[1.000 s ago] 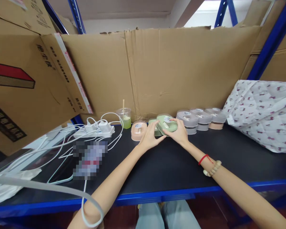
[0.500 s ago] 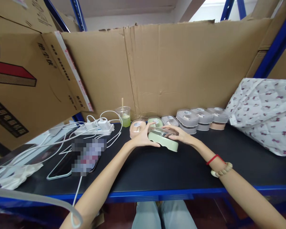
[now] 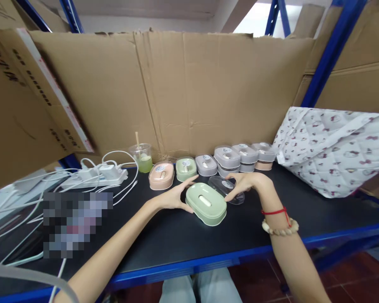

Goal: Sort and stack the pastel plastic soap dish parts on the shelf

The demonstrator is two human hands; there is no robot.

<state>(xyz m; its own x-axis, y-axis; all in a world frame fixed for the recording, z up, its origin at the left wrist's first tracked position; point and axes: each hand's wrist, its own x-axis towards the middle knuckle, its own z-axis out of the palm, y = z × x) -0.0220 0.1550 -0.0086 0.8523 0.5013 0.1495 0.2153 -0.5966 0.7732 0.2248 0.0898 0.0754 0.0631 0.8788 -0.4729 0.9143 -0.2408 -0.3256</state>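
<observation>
A light green oval box (image 3: 205,203) with a pale piece in its recessed top lies on the black table in front of me. My left hand (image 3: 178,197) is at its left end, thumb and fingers spread apart around that end. On the right, my right hand (image 3: 242,185) is curved, its thumb at the box's right end and its fingers over a clear oval lid (image 3: 222,185). The lid lies on the table behind the box, partly covered by my right hand.
Behind stand a pink box (image 3: 161,176), another green box (image 3: 186,169), a grey box (image 3: 206,165) and stacked boxes (image 3: 227,159). A drink cup (image 3: 142,159), cables and a power strip (image 3: 91,181) are left; a patterned bag (image 3: 331,147) is right.
The green box has come down flat on the table, nearer to me. Its clear lid has come off and lies behind it. My hands have loosened and moved apart; the view has turned right.
</observation>
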